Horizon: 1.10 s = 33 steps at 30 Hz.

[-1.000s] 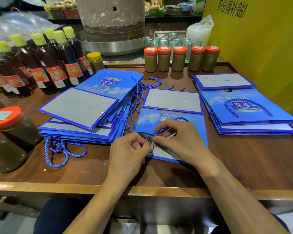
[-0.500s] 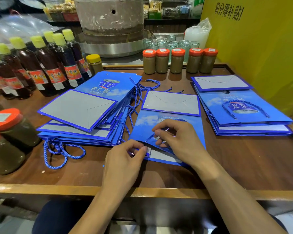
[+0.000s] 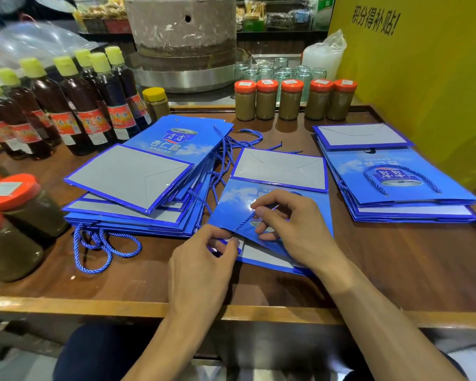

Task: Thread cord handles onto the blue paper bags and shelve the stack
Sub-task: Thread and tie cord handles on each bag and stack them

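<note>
On the brown worktop (image 3: 396, 257) lie two piles of blue bags: a big messy left pile (image 3: 127, 177) and a neat right pile (image 3: 396, 188) whose top bag already has its handle. Between them, close to the person, lies one blue bag (image 3: 231, 199). A second ago both hands were close together at its near edge. Now the right hand (image 3: 294, 229) has moved up onto the bag's face, so I think the cord (image 3: 245, 220) is through its hole and is being pulled along. The left hand (image 3: 201, 265) stays at the near edge. Its fingers (image 3: 226, 240) are closed tight, pinching that edge; whether a cord end is in there too, I cannot tell. The right fingers (image 3: 261, 210) are narrow, pinching the cord.
</note>
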Each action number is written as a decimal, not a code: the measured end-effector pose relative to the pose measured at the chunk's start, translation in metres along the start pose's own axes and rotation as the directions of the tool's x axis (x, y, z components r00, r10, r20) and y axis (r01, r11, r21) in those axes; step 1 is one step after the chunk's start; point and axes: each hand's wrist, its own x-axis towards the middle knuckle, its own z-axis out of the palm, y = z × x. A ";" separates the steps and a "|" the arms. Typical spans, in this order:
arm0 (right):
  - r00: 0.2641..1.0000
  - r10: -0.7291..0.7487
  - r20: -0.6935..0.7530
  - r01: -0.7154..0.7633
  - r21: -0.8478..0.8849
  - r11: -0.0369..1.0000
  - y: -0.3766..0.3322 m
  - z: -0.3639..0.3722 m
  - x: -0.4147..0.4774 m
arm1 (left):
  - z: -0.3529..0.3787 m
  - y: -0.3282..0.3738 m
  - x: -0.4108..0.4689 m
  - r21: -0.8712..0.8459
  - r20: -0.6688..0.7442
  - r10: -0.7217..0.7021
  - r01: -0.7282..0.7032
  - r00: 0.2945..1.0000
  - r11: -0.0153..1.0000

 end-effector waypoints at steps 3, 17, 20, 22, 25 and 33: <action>1.000 0.007 0.002 -0.007 0.012 1.000 -0.001 0.001 0.000 | 0.001 0.004 -0.002 -0.047 -0.046 0.020 -0.022 0.999 0.999; 0.999 0.023 -0.030 -0.020 0.082 0.996 -0.002 -0.001 -0.001 | -0.004 -0.002 0.011 -0.462 0.311 -0.195 0.327 0.930 0.824; 0.995 -0.036 -0.091 0.041 0.051 0.998 -0.002 -0.001 0.001 | -0.002 -0.006 0.011 -0.444 0.301 -0.182 0.306 0.936 0.842; 0.981 -0.058 -0.183 0.070 0.061 0.996 -0.003 -0.006 0.003 | -0.001 -0.006 0.012 -0.444 0.311 -0.184 0.313 0.933 0.839; 0.967 -0.070 -0.243 0.088 0.066 0.994 -0.007 -0.012 0.003 | -0.003 -0.003 0.013 -0.442 0.329 -0.192 0.330 0.925 0.834; 0.906 0.378 0.194 -0.300 -0.336 0.893 -0.028 -0.039 0.010 | 0.001 -0.012 0.013 -0.389 0.334 -0.187 0.316 0.924 0.865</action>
